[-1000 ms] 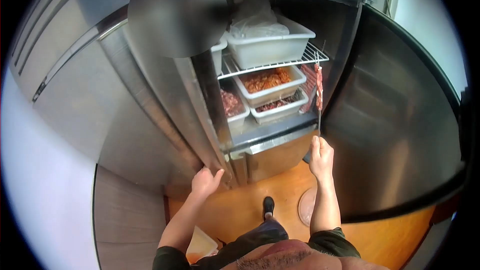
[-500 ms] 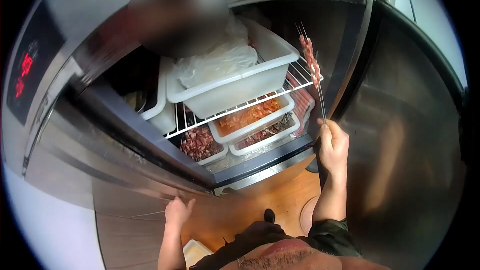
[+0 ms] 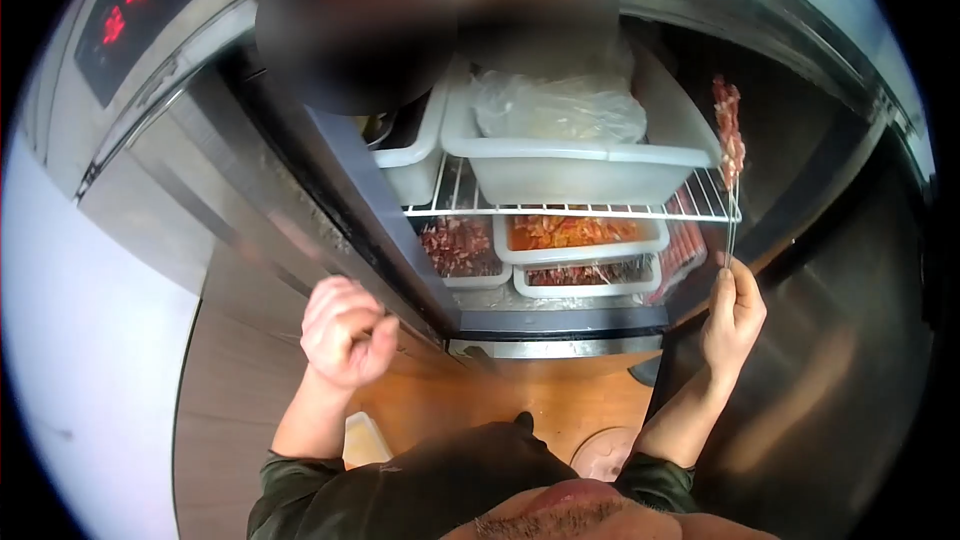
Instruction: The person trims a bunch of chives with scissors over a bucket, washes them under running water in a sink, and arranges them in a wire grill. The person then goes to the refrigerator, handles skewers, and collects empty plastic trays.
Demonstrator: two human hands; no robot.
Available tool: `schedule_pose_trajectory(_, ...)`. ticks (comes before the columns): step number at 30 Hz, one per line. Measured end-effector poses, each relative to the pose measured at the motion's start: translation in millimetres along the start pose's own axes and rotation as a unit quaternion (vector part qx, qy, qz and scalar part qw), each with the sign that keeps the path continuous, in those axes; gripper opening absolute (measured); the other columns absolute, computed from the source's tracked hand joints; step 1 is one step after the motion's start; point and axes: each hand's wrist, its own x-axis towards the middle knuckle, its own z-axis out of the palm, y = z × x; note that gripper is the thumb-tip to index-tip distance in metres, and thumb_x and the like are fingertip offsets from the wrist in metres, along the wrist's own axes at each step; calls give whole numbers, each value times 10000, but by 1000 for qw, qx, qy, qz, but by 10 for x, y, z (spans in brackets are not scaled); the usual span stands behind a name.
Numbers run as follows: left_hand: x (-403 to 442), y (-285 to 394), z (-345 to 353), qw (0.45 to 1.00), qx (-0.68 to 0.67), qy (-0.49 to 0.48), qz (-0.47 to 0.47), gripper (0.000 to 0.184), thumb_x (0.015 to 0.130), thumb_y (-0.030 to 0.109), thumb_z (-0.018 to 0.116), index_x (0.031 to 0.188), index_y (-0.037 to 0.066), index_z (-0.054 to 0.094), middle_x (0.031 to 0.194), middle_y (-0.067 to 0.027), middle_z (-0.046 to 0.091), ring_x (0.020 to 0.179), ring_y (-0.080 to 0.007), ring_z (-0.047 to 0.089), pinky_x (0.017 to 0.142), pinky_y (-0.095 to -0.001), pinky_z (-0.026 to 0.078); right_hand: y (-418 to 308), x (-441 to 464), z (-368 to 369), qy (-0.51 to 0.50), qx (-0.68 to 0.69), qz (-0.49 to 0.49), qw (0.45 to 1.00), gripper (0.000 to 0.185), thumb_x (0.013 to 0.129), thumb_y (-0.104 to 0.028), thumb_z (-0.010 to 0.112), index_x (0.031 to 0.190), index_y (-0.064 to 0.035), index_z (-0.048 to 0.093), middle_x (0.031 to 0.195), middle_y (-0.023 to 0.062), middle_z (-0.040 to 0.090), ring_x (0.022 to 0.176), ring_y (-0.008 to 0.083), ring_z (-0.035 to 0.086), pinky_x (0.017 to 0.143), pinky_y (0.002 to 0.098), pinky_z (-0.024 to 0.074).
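Observation:
My right hand [image 3: 735, 315] pinches the lower ends of thin metal skewers threaded with raw meat [image 3: 729, 130]. They stand nearly upright at the right side of the open fridge, in front of the wire shelf's [image 3: 560, 210] right end. My left hand [image 3: 345, 330] is raised beside the fridge's left front. Its fingers are curled in, the thumb stands a little apart, and nothing shows in it. On the shelf, a large white tub [image 3: 590, 178] holds a clear plastic bag [image 3: 560, 110]. Below it are trays of orange marinated meat [image 3: 575, 232] and dark red meat pieces [image 3: 460, 245].
The fridge's open steel door [image 3: 820, 340] stands at my right. Another white tub [image 3: 408, 180] sits left on the shelf. A red display [image 3: 130, 5] glows at upper left. On the wooden floor are a white container [image 3: 366, 442] and a round pinkish lid [image 3: 603, 454].
My left hand has risen and its fingers have curled in. My right hand still holds the skewers, now further right in view. The view has turned, so the fridge appears straighter.

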Motion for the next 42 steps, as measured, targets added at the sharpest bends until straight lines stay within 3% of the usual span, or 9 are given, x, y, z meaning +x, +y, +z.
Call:
schedule_pose_trajectory(6, -15, -198, -169, 952, 225, 177, -106, 460, 714, 55, 754, 1087, 10, 487, 958, -110, 508, 851, -259, 510, 751, -353, 428, -349, 177, 321, -128, 23, -12, 991, 276, 920, -45, 487, 1133, 101, 584, 904, 52, 645, 798, 87, 550, 730, 221, 446)
schedule_pose_trajectory(8, -139, -245, -175, 942, 170, 188, -219, 517, 732, 99, 776, 1133, -4, 466, 960, -93, 519, 846, -198, 495, 755, -313, 420, -523, 247, 504, -160, -32, -122, 979, 296, 897, -32, 493, 1168, 57, 568, 827, 97, 647, 734, 112, 567, 699, 249, 457)
schedule_pose_trajectory(10, -377, -265, -149, 911, 52, 186, -363, 523, 747, 130, 782, 1139, -15, 468, 934, -83, 529, 816, -161, 488, 736, -292, 420, -1121, 306, 664, -239, -176, -103, 949, 331, 873, -22, 502, 1200, -6, 552, 746, 149, 607, 657, 161, 580, 667, 287, 462)
schedule_pose_trajectory(12, -477, -256, -193, 883, 23, 67, -464, 502, 771, 204, 777, 1083, -45, 474, 838, -59, 569, 735, -126, 488, 673, -273, 433, -1276, 383, 882, -278, -176, -129, 936, 312, 856, -31, 495, 1163, -29, 551, 744, 191, 600, 666, 288, 617, 677, 367, 475)
schedule_pose_trajectory(15, -681, -410, -55, 920, -28, 87, -382, 448, 780, 243, 775, 957, -19, 457, 803, -90, 589, 672, -152, 476, 606, -284, 433, -1428, 533, 1264, -310, -200, -197, 908, 248, 862, -76, 475, 1073, -14, 589, 844, 224, 634, 807, 368, 634, 750, 420, 478)
schedule_pose_trajectory(18, -680, -368, -100, 897, -21, 50, -439, 447, 780, 259, 778, 953, -8, 464, 785, -113, 584, 649, -184, 503, 591, -299, 436, -1509, 749, 1819, -332, -252, -193, 888, 253, 871, -137, 464, 999, -13, 645, 966, 245, 642, 945, 397, 617, 830, 437, 475)
schedule_pose_trajectory(25, -652, -335, -195, 906, -19, 11, -422, 469, 776, 301, 779, 949, -12, 475, 830, -169, 616, 716, -318, 594, 637, -377, 474, -1365, 1375, 3306, -349, -441, -332, 757, 281, 884, -197, 489, 1025, -19, 656, 998, 225, 649, 937, 360, 628, 813, 420, 500)
schedule_pose_trajectory(34, -677, -375, -211, 911, -47, -3, -411, 500, 780, 350, 765, 945, -23, 476, 851, -204, 624, 770, -399, 603, 660, -426, 486, -1379, 1172, 3881, -312, -464, -275, 782, 263, 892, -189, 502, 1049, -31, 643, 992, 201, 656, 927, 325, 632, 795, 397, 498)
schedule_pose_trajectory(42, -721, -428, -227, 913, -37, -37, -405, 493, 771, 329, 773, 930, -21, 465, 840, -220, 612, 767, -426, 589, 650, -451, 472, -1391, 952, 3578, -265, -402, -265, 835, 250, 899, -181, 513, 1069, -42, 631, 986, 181, 661, 919, 294, 636, 779, 377, 497)
